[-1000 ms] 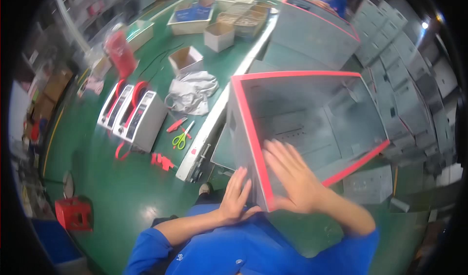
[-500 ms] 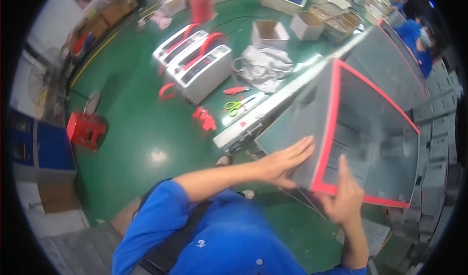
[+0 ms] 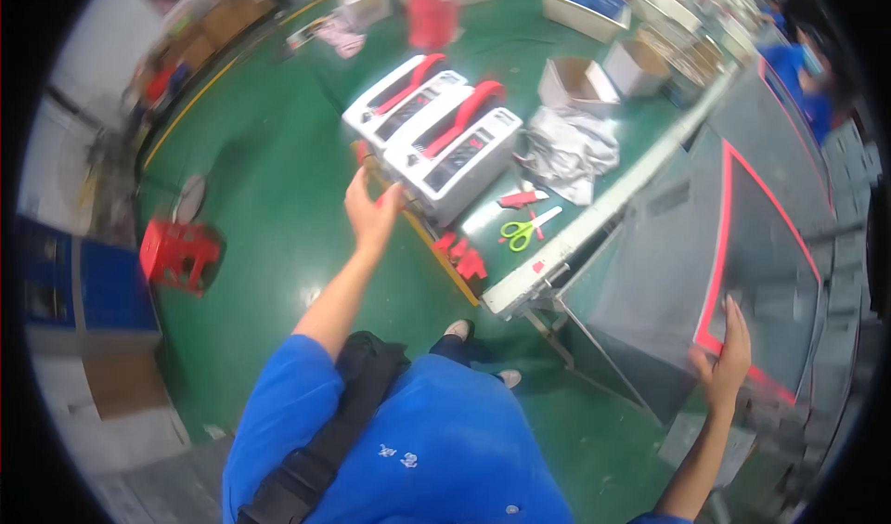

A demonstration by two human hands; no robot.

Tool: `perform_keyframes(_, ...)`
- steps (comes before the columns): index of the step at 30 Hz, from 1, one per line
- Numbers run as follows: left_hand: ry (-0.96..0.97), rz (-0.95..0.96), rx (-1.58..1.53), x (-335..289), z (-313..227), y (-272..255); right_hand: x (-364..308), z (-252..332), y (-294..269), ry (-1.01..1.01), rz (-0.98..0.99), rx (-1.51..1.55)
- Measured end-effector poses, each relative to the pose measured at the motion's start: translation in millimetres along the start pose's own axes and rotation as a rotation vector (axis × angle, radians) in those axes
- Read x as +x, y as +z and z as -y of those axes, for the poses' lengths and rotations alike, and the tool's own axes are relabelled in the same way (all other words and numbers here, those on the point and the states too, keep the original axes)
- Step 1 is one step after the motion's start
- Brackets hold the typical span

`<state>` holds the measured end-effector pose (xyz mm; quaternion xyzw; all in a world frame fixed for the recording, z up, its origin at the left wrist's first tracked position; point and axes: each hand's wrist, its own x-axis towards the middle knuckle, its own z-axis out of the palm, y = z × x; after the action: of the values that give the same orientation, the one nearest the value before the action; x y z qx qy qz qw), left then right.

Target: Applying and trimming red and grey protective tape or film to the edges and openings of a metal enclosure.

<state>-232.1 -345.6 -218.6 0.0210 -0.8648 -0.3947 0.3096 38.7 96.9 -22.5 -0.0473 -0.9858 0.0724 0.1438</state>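
Right hand (image 3: 729, 352): raised at the case's near corner, thumb off from straight fingers; can't tell if they're gripping.
Grey case (image 3: 650, 232): boxy, smooth metal look, red edging (image 3: 720, 236), just right of the surface's (image 3: 603, 205) pale edge.
Left hand (image 3: 373, 210): arm stretched forward, fingers spread beside the dispensers.
Tape dispensers (image 3: 487, 157): white, boxy, red rolls arching.
Cloth (image 3: 574, 148): pale, crumpled, beyond.

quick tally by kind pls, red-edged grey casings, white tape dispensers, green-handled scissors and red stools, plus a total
red-edged grey casings: 2
white tape dispensers: 2
green-handled scissors: 1
red stool: 1
Total: 6
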Motion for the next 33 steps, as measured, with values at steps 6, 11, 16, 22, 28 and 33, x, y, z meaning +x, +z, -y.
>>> perform_keyframes(6, -0.146, 0.823, -0.041, -5, 6, -63, 9, 21, -2, -0.01, -0.052, -0.076)
perform_keyframes(11, -0.008, 1.134, -0.217, -47, -108, -95, -10, 91, 27, -0.227, -0.341, 0.206)
perform_keyframes(16, 0.485, 1.461, -0.508, -144, -258, -88, -86, 116, 37, -0.144, -0.189, 0.646)
perform_keyframes(22, 0.492, 1.708, -0.576, -296, -343, -76, -250, 1, -17, 0.134, -0.155, 0.627)
perform_keyframes(28, 0.464, 1.876, -0.473, -392, -418, -64, -361, -120, -78, 0.473, -0.252, 0.709)
perform_keyframes(33, 0.253, 1.792, -0.425, -422, -448, -32, -372, -227, -109, 0.465, -0.371, 0.687)
